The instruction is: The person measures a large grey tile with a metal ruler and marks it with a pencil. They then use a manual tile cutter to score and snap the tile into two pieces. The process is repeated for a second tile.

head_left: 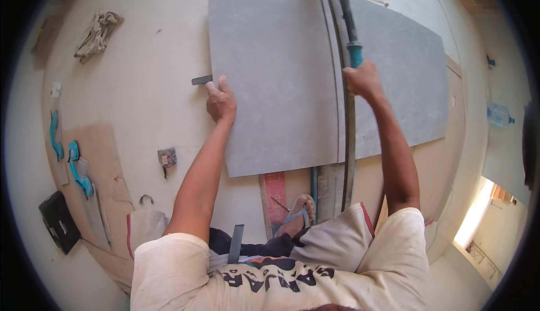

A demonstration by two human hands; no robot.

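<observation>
A large grey tile lies across a manual tile cutter, whose long dark rail runs away from me over it. To the right of the rail, more grey tile surface shows. My right hand is closed around the cutter's teal-gripped handle, above the tile. At the tile's left edge, my left hand grips the rim, thumb and forefinger pointing up. A dark flat bar sticks out from under that edge. The cutter's far end is partly cut off at the top of the picture.
On the floor to the left are a tape measure, teal-handled suction lifters, a black case and a crumpled cloth. A plastic bottle lies at the far right. My sandalled foot is near the cutter's base.
</observation>
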